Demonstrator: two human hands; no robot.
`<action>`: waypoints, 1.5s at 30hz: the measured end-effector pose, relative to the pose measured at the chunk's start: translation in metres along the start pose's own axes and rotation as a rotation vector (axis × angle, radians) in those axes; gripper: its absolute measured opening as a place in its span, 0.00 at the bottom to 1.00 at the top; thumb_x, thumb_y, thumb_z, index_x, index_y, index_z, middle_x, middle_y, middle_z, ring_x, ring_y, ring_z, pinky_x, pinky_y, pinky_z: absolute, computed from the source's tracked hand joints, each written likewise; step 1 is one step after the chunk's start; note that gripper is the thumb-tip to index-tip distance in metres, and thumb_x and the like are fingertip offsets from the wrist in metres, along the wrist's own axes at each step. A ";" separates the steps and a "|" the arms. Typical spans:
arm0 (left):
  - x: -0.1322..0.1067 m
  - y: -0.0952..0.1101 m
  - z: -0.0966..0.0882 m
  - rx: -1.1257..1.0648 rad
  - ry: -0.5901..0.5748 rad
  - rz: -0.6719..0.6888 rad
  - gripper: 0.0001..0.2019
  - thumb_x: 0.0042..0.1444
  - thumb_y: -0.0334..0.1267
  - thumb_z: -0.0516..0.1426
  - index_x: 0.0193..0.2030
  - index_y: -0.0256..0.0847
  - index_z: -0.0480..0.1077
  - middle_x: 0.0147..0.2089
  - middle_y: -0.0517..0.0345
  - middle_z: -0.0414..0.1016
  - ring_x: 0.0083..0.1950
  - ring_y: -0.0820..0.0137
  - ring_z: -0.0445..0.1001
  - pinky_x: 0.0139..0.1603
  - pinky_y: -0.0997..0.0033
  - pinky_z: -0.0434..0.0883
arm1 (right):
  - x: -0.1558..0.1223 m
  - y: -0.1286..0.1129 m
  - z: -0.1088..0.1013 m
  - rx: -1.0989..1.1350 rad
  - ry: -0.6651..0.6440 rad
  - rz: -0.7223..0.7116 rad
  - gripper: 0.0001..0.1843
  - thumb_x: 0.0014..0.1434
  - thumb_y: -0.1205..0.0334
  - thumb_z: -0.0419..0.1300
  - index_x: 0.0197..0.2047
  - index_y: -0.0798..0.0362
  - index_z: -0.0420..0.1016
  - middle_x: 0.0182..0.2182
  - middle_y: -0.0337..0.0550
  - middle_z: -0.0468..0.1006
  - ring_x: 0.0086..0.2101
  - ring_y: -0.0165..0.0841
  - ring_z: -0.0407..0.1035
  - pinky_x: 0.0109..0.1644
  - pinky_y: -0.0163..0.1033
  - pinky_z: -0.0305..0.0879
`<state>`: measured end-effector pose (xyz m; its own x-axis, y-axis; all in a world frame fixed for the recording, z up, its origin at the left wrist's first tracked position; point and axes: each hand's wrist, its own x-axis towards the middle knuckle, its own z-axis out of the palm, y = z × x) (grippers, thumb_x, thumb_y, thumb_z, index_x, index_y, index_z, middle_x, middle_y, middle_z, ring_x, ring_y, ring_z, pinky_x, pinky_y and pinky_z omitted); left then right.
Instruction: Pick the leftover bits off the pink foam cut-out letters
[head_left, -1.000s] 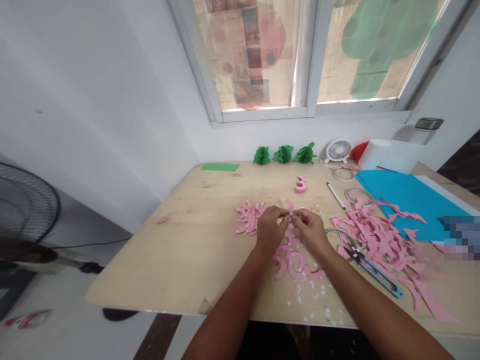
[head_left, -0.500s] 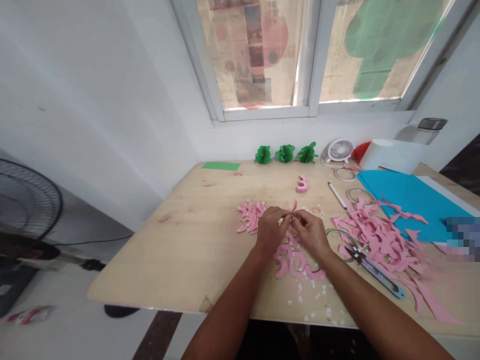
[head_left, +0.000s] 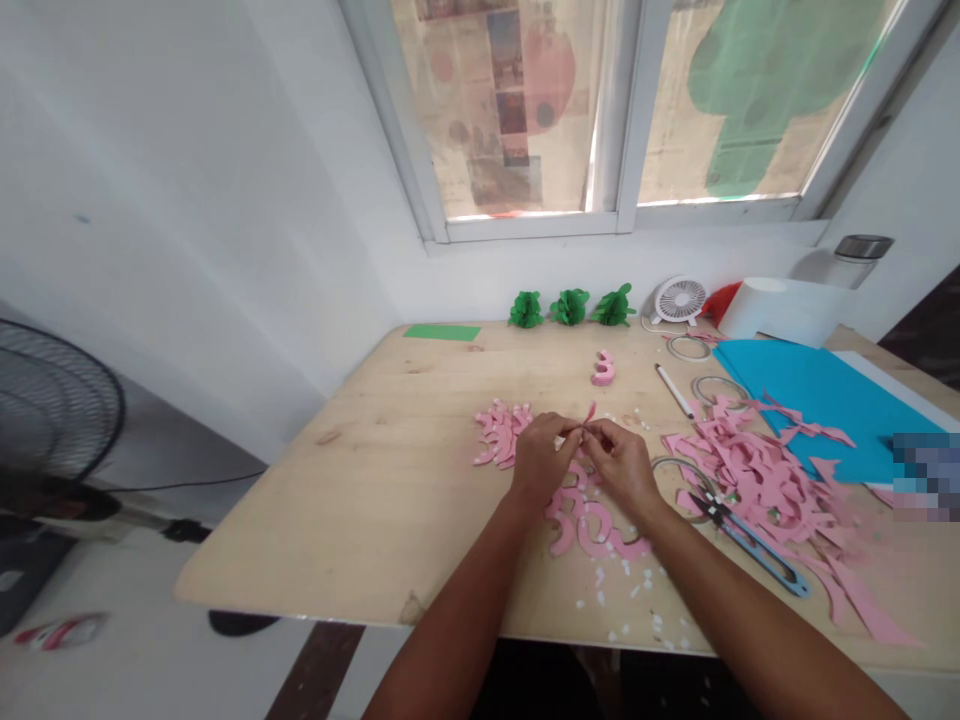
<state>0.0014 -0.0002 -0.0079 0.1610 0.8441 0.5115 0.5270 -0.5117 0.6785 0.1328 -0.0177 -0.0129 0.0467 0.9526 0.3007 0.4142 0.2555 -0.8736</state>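
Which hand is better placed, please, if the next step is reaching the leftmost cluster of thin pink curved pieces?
Likely the left hand: it is beside that cluster, while the right hand is farther away. Both hands pinch a slim pink strip.

White wall (head_left: 247,200) — window (head_left: 632,110), seemingly papered.

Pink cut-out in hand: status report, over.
Left hand, right hand: fingertips together, pinching. Pink cut-out: held, far end sticking out. Blue-handled snips: lying right of both hands.
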 end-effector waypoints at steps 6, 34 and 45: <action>0.000 0.001 -0.001 -0.013 -0.010 -0.001 0.07 0.50 0.29 0.53 0.30 0.39 0.72 0.30 0.56 0.74 0.33 0.71 0.70 0.36 0.71 0.66 | 0.000 0.000 0.000 -0.004 -0.003 -0.001 0.12 0.54 0.58 0.54 0.33 0.54 0.76 0.24 0.41 0.75 0.23 0.31 0.64 0.27 0.34 0.57; 0.002 0.007 0.000 -0.323 0.096 -0.252 0.06 0.46 0.33 0.54 0.27 0.38 0.72 0.25 0.59 0.74 0.28 0.73 0.69 0.32 0.73 0.66 | 0.002 0.000 0.001 0.135 0.007 0.047 0.12 0.53 0.55 0.55 0.31 0.55 0.74 0.23 0.41 0.73 0.24 0.31 0.63 0.28 0.35 0.60; 0.004 -0.003 -0.001 -0.321 0.159 -0.364 0.05 0.45 0.34 0.55 0.23 0.37 0.69 0.21 0.62 0.69 0.24 0.74 0.66 0.26 0.76 0.63 | 0.006 0.004 0.001 0.321 0.033 0.111 0.13 0.49 0.52 0.59 0.30 0.55 0.73 0.22 0.38 0.71 0.23 0.30 0.62 0.26 0.34 0.58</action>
<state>-0.0002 0.0048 -0.0078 -0.1275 0.9547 0.2690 0.2380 -0.2338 0.9427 0.1338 -0.0109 -0.0149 0.1075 0.9730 0.2044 0.0974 0.1943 -0.9761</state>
